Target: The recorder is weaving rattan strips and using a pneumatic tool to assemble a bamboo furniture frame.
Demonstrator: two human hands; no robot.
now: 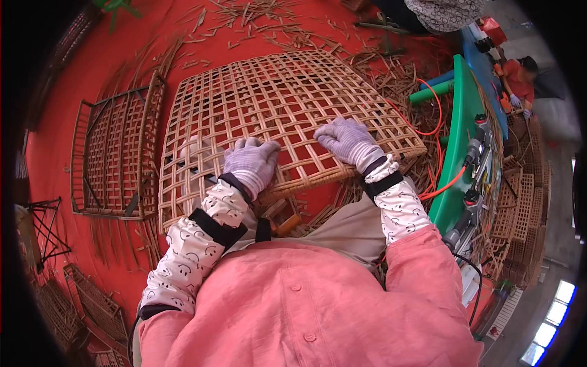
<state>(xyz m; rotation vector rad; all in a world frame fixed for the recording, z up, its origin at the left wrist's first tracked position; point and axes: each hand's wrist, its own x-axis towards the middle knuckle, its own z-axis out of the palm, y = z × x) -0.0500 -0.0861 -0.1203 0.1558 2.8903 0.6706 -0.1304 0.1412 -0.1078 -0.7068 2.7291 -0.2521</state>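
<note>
Large tan woven-rattan lattice panel (275,116): lies across the person's lap and the red floor covering (55,134), near edge at the knees, right corner close to the green table edge (458,140). Open floor to the left, up to a second rattan frame (116,153). Left gloved hand (252,162): fingers curled down, gripping the lattice strips. Right gloved hand (350,140): flatter, pressed on the lattice near its edge.

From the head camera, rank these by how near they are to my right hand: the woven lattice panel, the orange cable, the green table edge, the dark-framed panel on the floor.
1. woven lattice panel, under the right hand
2. orange cable, just right
3. green table edge, farther right
4. dark-framed panel, far left, beyond the left hand
</note>
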